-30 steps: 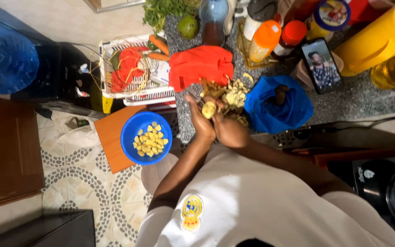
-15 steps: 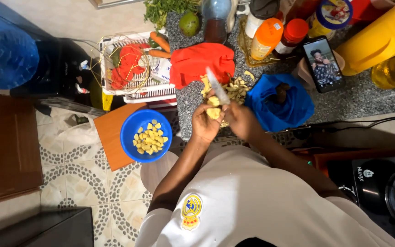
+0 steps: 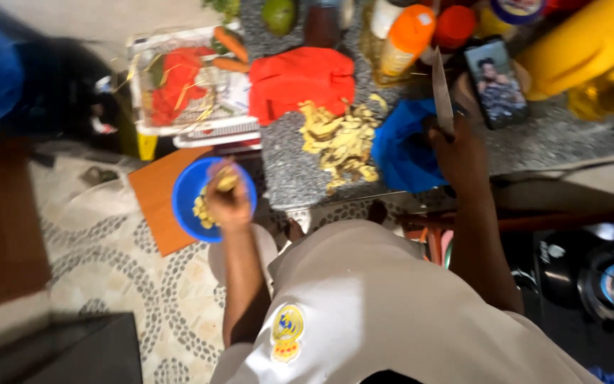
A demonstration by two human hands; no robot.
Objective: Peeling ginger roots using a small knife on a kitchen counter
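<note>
**Two hands apart: one over the blue bowl, one gripping a knife**

Two hands work well apart in this blurred head view. At the far left a white wire basket (image 3: pixel 200 128) holds red items and carrots (image 3: pixel 230 44). Below it an orange cutting board (image 3: pixel 156 199) lies on the patterned floor, and a blue bowl (image 3: pixel 187 195) with yellow pieces rests on its right part.

The left hand (image 3: pixel 227 203) hovers over that bowl, fingers curled around a yellow piece (image 3: pixel 226 181); the blur hides whether the hand touches the bowl's rim.

Further right, on the speckled counter (image 3: pixel 286 163), a red cloth (image 3: pixel 300 82) lies beside the basket, and just past its lower right corner sits a heap of yellow peelings (image 3: pixel 339 142). A blue plastic bag (image 3: pixel 403 149) sits crumpled next to the heap, touching it or nearly so.

The right hand (image 3: pixel 460 156) is above the bag's right edge, clenched around the handle of a knife (image 3: pixel 442 92) whose blade points up and away from the person. Just right of the blade a phone (image 3: pixel 497 84) lies on the counter with its screen lit. Behind it stand an orange-capped bottle (image 3: pixel 403 39) and, at the far right, a large yellow container (image 3: pixel 591 43).
</note>
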